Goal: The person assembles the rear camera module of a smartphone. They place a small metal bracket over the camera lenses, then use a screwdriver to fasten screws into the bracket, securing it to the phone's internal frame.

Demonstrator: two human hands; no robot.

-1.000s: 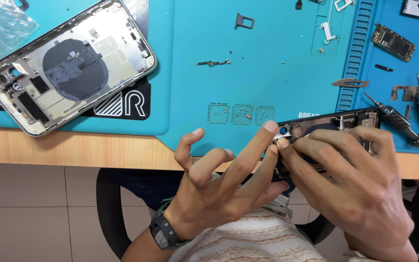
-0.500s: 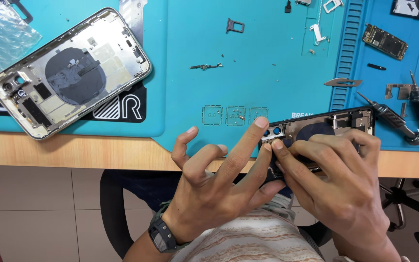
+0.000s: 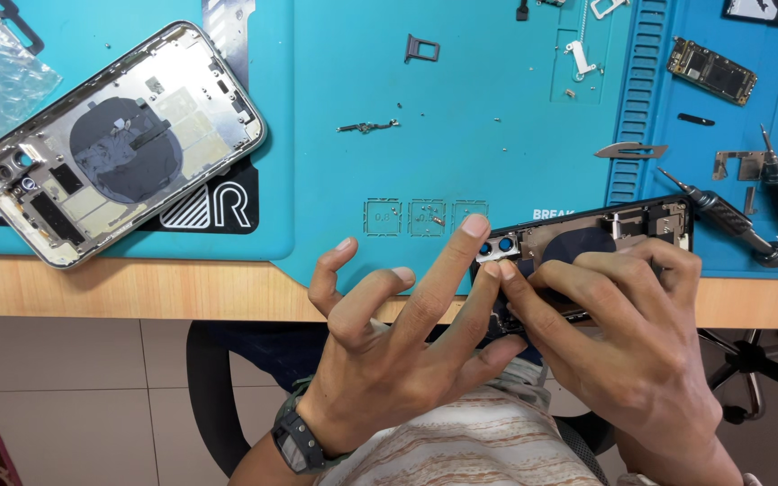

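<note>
This is a phone repair bench. A blue silicone work mat (image 3: 461,108) with moulded parts trays covers a wooden tabletop (image 3: 137,288), and an opened phone housing (image 3: 119,144) lies on it with its insides bare. Loose parts sit scattered about: a small circuit board (image 3: 711,70), a SIM tray (image 3: 421,48), tiny screws. Precision screwdrivers (image 3: 731,220) lie at the right, and an office chair (image 3: 218,396) stands below.
</note>
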